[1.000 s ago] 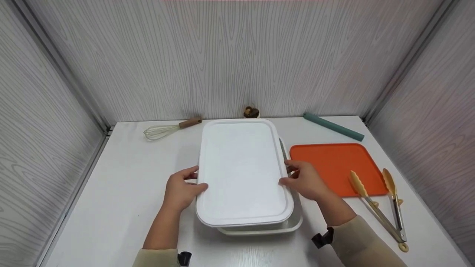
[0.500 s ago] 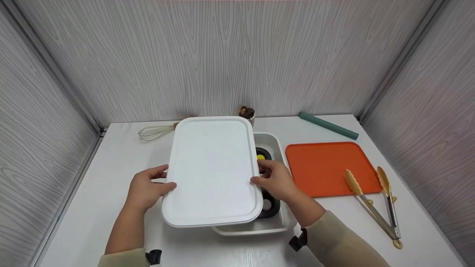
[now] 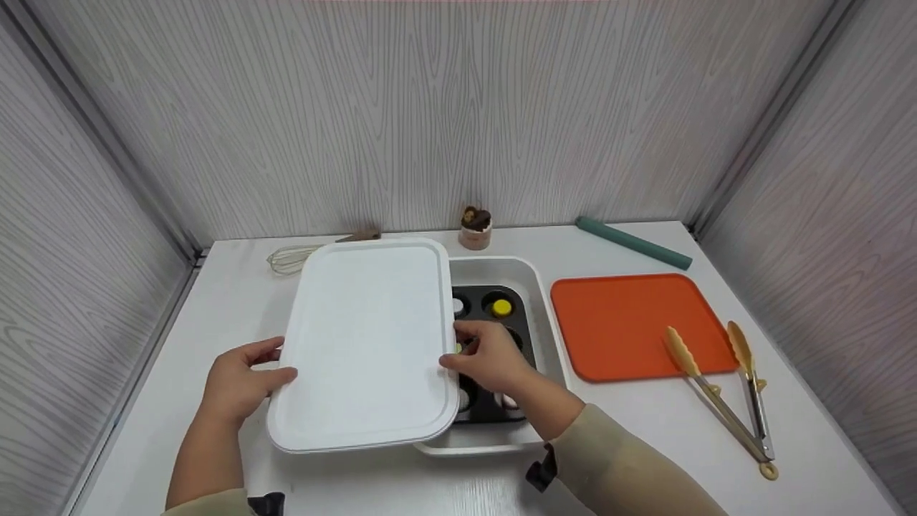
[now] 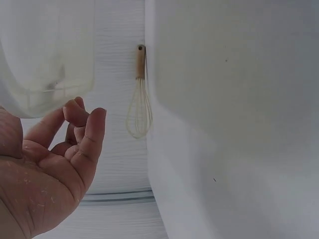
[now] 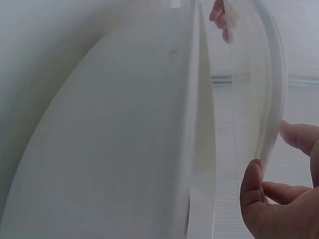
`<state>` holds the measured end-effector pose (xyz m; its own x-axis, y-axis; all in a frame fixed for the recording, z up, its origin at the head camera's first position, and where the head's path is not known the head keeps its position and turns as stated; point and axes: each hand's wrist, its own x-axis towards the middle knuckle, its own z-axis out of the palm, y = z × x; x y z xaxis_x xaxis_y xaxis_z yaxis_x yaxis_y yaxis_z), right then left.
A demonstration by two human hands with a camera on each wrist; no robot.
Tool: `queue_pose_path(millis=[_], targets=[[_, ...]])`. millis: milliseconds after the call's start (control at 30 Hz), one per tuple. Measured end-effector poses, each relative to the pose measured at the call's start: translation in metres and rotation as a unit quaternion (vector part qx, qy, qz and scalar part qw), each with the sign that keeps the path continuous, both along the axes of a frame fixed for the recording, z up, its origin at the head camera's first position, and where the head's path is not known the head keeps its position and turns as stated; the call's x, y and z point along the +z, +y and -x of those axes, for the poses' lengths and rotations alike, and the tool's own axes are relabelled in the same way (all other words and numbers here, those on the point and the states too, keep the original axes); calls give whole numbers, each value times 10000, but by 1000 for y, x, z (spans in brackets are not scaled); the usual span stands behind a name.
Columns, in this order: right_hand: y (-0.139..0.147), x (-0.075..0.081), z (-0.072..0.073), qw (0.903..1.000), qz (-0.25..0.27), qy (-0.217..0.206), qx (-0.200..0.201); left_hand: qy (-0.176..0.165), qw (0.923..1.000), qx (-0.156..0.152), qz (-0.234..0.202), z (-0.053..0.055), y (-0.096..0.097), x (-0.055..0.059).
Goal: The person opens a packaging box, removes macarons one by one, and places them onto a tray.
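Had the white lid (image 3: pixel 365 344) pinched in the fingers of left hand (image 3: pixel 240 383) and right hand (image 3: pixel 494 358) at 9 and 3 o'clock, lifted off but overhanging the container's (image 3: pixel 548 308) 9 o'clock side, seemingly just not set down yet.

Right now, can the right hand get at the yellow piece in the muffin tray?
Probably not while the right hand pinches the white lid by its edge; freed, it likely could, as the yellow piece lies uncovered close by.
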<state>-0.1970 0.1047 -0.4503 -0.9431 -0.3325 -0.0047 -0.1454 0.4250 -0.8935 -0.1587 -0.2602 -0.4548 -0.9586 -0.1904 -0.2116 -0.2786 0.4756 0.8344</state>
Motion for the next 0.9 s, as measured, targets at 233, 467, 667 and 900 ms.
queue_pose_path(millis=[233,467,667,900], targets=[[-21,1,-5,9993,248,-202,211,-103,9996,202,142,-3,-20,-8],[-39,3,-11,9991,131,-245,309,-189,9990,375,153,-4,-35,-7],[-54,2,-15,9980,206,-474,351,-238,9986,474,84,-6,-46,-9],[-73,5,-23,9973,49,-662,304,-425,9967,690,-80,-10,-60,-17]])
